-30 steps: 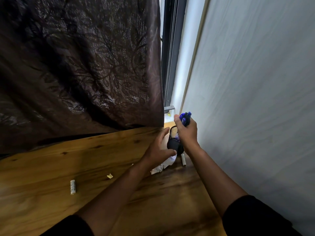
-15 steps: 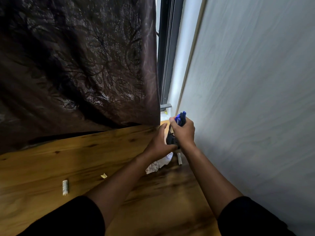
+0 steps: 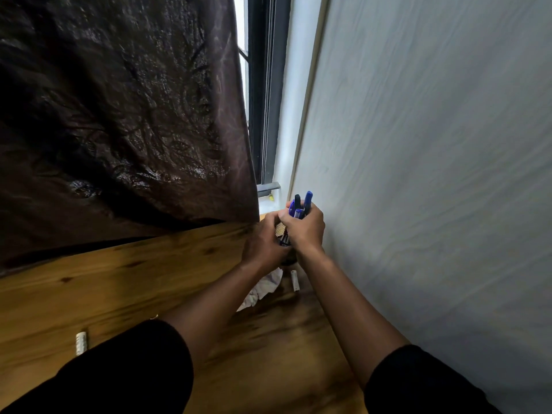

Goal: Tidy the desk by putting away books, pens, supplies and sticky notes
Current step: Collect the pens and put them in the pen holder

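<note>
Wooden desk (image 3: 125, 282) runs under a dark curtain (image 3: 119, 115) toward a pale wall (image 3: 418, 144). From left, a white roll (image 3: 81, 342) lies alone. Your left hand (image 3: 263, 243) curls round the mesh cup (image 3: 280, 233); crumpled paper (image 3: 263, 289) lies below. Your right hand (image 3: 304, 228) grips blue pens (image 3: 301, 204) over the cup.

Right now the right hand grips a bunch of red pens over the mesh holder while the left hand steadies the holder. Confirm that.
Not quite: the pens are blue, with one dark cap among them, not red. The head view shows the right hand gripping them over the mesh holder, which the left hand holds against the wooden desk.
</note>
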A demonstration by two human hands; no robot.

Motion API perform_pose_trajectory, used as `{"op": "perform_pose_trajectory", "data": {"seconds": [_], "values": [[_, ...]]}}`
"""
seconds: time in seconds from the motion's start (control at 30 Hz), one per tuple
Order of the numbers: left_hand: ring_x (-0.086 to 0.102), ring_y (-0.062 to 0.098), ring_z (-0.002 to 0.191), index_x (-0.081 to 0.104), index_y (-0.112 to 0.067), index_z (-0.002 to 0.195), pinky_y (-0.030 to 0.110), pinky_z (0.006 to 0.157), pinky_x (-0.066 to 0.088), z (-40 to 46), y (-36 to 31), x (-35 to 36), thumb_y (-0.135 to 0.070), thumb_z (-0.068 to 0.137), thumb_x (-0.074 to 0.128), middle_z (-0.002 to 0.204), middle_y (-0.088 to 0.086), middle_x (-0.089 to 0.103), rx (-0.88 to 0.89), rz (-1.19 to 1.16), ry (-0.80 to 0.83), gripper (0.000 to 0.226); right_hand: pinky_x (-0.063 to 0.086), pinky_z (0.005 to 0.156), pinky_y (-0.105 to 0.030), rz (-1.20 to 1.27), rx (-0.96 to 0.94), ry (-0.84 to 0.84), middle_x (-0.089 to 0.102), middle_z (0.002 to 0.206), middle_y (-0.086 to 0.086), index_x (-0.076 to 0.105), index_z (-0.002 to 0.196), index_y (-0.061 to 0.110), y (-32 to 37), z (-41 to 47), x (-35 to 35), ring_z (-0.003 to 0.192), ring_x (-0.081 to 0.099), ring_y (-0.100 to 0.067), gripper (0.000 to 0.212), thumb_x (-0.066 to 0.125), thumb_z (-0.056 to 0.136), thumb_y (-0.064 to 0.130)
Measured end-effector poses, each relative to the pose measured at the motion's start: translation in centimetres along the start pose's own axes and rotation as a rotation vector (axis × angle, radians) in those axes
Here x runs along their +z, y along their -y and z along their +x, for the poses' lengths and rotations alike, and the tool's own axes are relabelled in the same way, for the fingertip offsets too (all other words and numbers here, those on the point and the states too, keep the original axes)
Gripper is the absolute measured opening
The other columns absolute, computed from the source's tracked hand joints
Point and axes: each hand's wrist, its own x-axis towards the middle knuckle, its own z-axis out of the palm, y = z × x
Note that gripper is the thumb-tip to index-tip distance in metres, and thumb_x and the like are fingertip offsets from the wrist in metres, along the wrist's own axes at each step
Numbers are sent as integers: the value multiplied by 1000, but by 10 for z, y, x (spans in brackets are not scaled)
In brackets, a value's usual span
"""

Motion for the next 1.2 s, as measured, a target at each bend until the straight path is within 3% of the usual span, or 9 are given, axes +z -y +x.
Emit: {"op": "perform_pose_trajectory", "data": {"seconds": [0.13,0.27,0.4,0.57,0.87,0.97,1.1,1.13,1.2], "values": [[60,15,100,51,-27,123,29,72,47,-8,5,-5,-35,56,84,116,-7,60,-17,24,-33,75,57,99,-42,15,-31,48,72,95,5,70,103,21,-1,-7,2,89,70,-14,26,80,81,15],[60,16,111,45,-28,128,39,86,56,-12,17,-9,-57,48,77,123,-5,59,-33,30,-73,90,60,93,-41,65,-73,100,74,96,2,69,106,20,1,-17,4,89,71,-12,29,83,82,16],[60,15,109,46,-30,131,42,86,56,-13,27,-11,-60,51,80,123,-6,59,4,76,-100,92,63,85,-42,81,-144,90,74,101,-2,70,108,15,4,-25,4,92,72,-17,22,76,89,25],[60,14,106,49,-28,130,42,87,56,-14,31,-14,-49,51,87,120,-7,60,-20,42,-74,90,63,82,-43,95,-113,56,74,88,10,70,88,30,7,-24,1,86,73,-14,7,66,90,36],[38,25,145,21,-13,159,41,116,37,-28,24,-33,-23,68,93,159,9,36,-121,-8,45,116,60,84,-47,-5,-171,24,73,93,11,66,88,36,26,-25,-11,90,70,-13,13,56,87,44],[39,28,145,21,-16,160,45,115,39,-41,29,-46,-22,70,92,161,9,34,-150,18,10,115,57,91,-40,-24,-265,-10,72,100,12,69,100,30,37,-33,-13,95,66,-7,15,58,91,35],[38,24,146,23,-20,160,43,115,40,-69,39,-66,-25,75,87,162,5,33,-169,86,-28,106,46,82,-10,-45,-453,20,70,106,11,71,108,19,49,-56,-2,95,61,0,16,62,97,27],[38,22,146,25,-22,159,42,115,40,-76,42,-70,-28,75,86,162,4,34,-167,120,-42,104,45,82,-8,-61,-509,30,71,107,9,71,109,19,51,-63,3,97,62,-3,18,62,97,28],[38,19,145,29,-26,158,37,115,39,-95,49,-81,-34,76,84,161,0,36,-158,176,-69,99,50,85,-17,-89,-624,59,72,106,7,72,105,20,49,-77,12,99,64,-9,16,63,96,29]]}}
